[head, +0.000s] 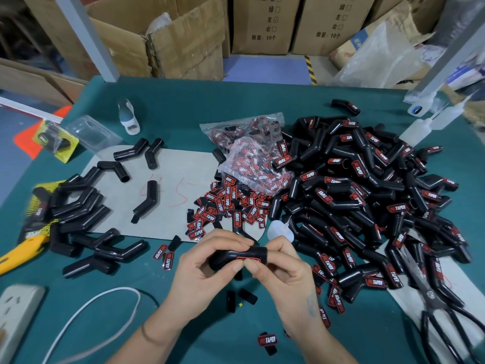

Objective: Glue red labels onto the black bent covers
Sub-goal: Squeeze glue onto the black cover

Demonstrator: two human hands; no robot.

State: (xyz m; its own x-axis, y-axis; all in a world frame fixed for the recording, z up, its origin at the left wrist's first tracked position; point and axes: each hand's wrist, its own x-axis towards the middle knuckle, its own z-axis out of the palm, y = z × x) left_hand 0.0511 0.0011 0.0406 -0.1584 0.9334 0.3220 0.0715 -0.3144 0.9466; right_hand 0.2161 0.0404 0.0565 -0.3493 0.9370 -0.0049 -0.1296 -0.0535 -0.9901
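Both hands, left hand (pixel 210 261) and right hand (pixel 283 266), pinch one black cover (pixel 236 256), pressing its red label (pixel 246 258); labelled pile (pixel 367 195) right of it, fewer bare covers (pixel 86 206) left.

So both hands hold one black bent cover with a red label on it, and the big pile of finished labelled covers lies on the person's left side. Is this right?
Not quite. The head view shows both the left hand and the right hand holding one black bent cover with a red label, but the big pile of labelled covers lies on the person's right side, not the left.
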